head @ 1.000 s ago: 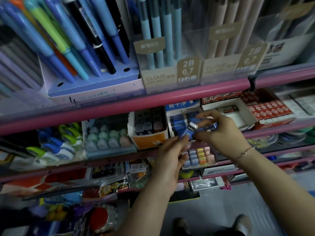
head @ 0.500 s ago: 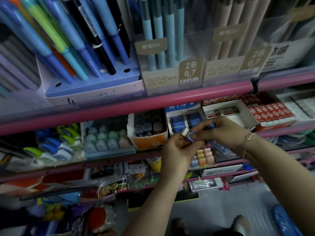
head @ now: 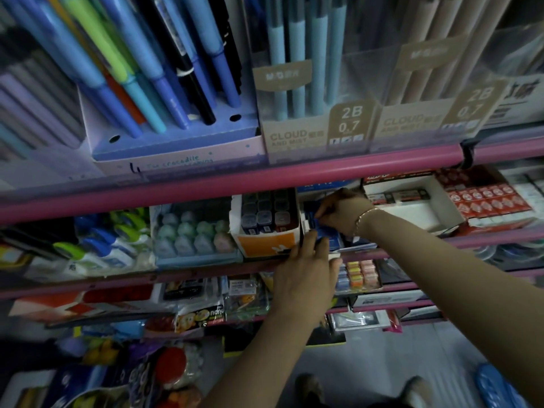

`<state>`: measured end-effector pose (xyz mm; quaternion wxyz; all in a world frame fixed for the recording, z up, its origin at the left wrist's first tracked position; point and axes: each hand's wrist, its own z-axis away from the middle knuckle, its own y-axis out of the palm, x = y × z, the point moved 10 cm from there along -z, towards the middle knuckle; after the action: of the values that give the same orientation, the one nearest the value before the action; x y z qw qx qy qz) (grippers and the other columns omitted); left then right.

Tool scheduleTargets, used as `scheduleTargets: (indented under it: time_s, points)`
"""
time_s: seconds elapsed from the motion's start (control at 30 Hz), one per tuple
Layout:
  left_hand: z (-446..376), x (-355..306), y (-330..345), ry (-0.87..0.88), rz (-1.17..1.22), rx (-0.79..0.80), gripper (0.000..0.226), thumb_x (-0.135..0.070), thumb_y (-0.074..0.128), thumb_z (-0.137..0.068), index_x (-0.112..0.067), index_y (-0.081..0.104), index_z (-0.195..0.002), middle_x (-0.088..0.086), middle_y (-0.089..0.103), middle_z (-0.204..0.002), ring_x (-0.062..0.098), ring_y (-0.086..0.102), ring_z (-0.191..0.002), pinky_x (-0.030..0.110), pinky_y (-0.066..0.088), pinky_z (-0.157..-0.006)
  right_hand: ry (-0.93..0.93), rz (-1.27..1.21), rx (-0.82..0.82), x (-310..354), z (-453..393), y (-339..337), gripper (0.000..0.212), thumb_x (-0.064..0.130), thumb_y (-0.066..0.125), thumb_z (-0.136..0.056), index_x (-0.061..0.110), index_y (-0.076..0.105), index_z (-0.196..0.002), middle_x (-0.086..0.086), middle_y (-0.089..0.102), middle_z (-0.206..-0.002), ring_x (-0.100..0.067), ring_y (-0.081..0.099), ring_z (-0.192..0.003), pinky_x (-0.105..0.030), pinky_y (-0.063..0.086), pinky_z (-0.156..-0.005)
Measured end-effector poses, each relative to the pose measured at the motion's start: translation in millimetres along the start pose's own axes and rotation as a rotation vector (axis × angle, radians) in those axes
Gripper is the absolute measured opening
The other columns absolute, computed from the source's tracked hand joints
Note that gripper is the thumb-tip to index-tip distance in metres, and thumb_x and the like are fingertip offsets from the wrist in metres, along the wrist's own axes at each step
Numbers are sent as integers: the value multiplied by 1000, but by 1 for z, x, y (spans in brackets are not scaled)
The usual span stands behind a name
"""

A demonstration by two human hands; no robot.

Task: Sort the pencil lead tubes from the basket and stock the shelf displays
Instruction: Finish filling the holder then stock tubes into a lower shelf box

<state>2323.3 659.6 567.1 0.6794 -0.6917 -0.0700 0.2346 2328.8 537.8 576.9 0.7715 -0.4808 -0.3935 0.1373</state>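
Both forearms are bare, and no sleeve shows anywhere in the view. The left hand [head: 304, 276] wears no ring and no watch that I can see. The right hand [head: 343, 212] is also bare, and a thin chain bracelet [head: 365, 217] of a light, gold-like colour goes around the right wrist. The nails are too blurred to tell about. At the bottom edge two shoes [head: 309, 388] appear, dark with paler toes; the picture is dim there, so their exact colour is not clear.
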Motion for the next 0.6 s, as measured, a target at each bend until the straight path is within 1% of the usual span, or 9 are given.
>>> scheduleTargets:
  time_s: [0.1,0.17,0.2,0.23,0.3,0.33,0.4,0.53,0.6]
  points:
    - [0,-2,-1,15,54,29,50,-45,31,-100,-21,32,-143,-2,18,-154,21,43,-127,37,48,-85,-113,93,-87,11,3,4,25,22,56,-89,17,68,-111,-9,60,-122,-23,53,-112,-22,34,-89]
    - [2,-2,-8,14,164,9,48,-43,35,-99,-20,37,-141,-4,24,-153,18,43,-127,35,46,-89,-119,34,-184,9,7,-4,26,22,62,-86,13,68,-109,-13,61,-113,-24,59,-99,-24,40,-83]
    - [3,-1,-15,1,253,-28,45,-42,38,-99,-21,43,-138,-4,33,-148,14,45,-124,32,45,-90,-76,-112,-267,2,9,-14,22,20,65,-84,9,70,-103,-12,64,-103,-18,62,-86,-22,42,-76]
    - [6,2,-23,-22,378,-74,40,-42,40,-98,-23,50,-131,-6,46,-138,9,51,-117,29,46,-89,18,-372,-324,-11,13,-22,16,15,67,-83,5,71,-96,-8,67,-88,-10,62,-70,-17,44,-66]
    - [11,8,-32,-111,753,-117,21,-43,47,-94,-34,61,-108,-15,64,-104,-1,60,-94,28,51,-82,202,-1044,-347,-34,26,-20,5,5,67,-82,5,71,-85,0,65,-66,-3,58,-53,-16,46,-53]
    - [12,8,-32,-163,958,-85,15,-45,51,-92,-36,61,-98,-15,66,-94,0,63,-88,34,54,-81,249,-1301,-321,-35,33,-15,7,1,65,-82,7,69,-82,0,65,-63,-7,60,-54,-18,48,-53]
    - [10,2,-27,-239,1216,8,20,-51,59,-82,-35,65,-91,-12,68,-91,7,66,-90,43,55,-84,259,-1519,-267,-27,46,-12,16,-3,58,-84,10,66,-79,-2,65,-64,-14,61,-59,-23,50,-56]
    - [6,-9,-31,-280,1347,68,11,-43,69,-73,-34,71,-79,-6,73,-87,13,70,-87,44,54,-88,180,-1537,-329,-11,67,-22,25,-5,54,-85,12,64,-71,-5,61,-71,-25,57,-79,-40,49,-80]
    - [5,-10,-33,-274,1332,81,17,-39,69,-71,-26,73,-82,-3,74,-88,16,70,-88,44,53,-90,145,-1491,-377,-8,75,-26,19,-2,59,-83,12,65,-71,-3,63,-70,-24,59,-80,-40,50,-81]
